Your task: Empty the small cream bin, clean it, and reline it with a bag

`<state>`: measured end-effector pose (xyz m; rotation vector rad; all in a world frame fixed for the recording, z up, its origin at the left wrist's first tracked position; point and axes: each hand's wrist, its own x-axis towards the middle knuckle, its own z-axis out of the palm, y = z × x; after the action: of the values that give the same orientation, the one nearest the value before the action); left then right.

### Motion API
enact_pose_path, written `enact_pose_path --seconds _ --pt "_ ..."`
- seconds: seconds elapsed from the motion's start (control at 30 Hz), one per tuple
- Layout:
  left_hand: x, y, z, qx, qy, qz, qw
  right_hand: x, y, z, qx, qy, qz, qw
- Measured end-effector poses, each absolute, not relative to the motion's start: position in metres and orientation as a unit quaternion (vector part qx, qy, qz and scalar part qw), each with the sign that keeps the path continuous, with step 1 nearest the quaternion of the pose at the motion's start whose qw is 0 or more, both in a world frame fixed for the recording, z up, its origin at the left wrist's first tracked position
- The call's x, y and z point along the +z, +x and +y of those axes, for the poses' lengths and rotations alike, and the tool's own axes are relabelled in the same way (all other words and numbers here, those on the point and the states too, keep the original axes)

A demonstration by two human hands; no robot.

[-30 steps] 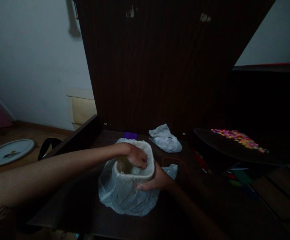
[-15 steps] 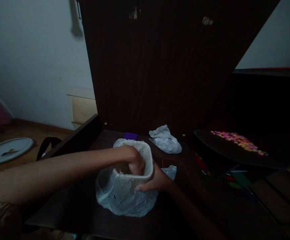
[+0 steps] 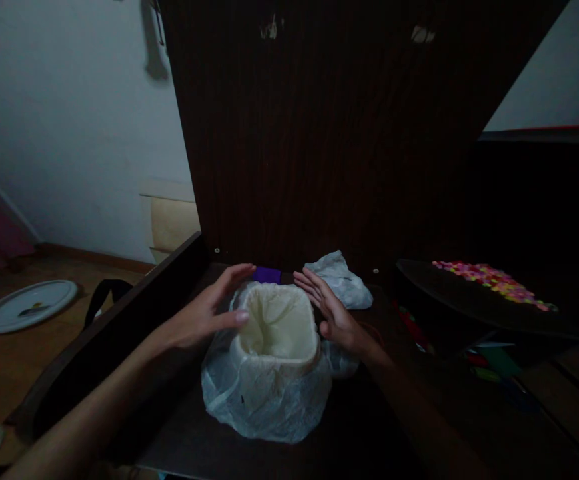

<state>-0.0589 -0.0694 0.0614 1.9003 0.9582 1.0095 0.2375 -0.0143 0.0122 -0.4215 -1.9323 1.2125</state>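
A squarish white bin (image 3: 283,333) lined with a thin plastic bag (image 3: 269,407) stands on the dark wooden surface, its mouth facing up and the bag folded over its rim and hanging around the outside. On the left of the rim is my left hand (image 3: 212,313), fingers apart, thumb over the near-left edge. My right hand (image 3: 334,313) is at the right side of the rim, fingers stretched out and grasping nothing. Whether either hand touches the liner is hard to tell in the dim light. Behind my right hand lies a crumpled white plastic bag (image 3: 344,283).
A purple item (image 3: 267,275) lies behind the bin against the dark wooden panel (image 3: 309,147). To the right, a dark curved shelf (image 3: 434,293) bears a colourful beaded strip (image 3: 492,280). A low side board (image 3: 119,327) edges the left; a white round lid (image 3: 28,307) rests on the floor.
My left hand has come out of the bin and moved to its left rim. My right hand has let go of the rim and opened beside it. The view has shifted slightly.
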Motion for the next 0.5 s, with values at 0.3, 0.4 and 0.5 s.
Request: enact_pose_path --seconds 0.3,0.4,0.5 --pt "0.011 -0.035 -0.1 0.435 0.715 0.38 0.394 0.021 0.213 -0.028 0.441 -0.257 -0.774 0.373" --pt "0.005 -0.032 -0.103 0.455 0.712 0.387 0.369 0.023 0.214 -0.028 0.403 -0.282 -0.785 0.377" --pt "-0.001 -0.029 -0.106 0.472 0.71 0.401 0.334 0.022 0.215 -0.027 0.375 -0.295 -0.789 0.386"
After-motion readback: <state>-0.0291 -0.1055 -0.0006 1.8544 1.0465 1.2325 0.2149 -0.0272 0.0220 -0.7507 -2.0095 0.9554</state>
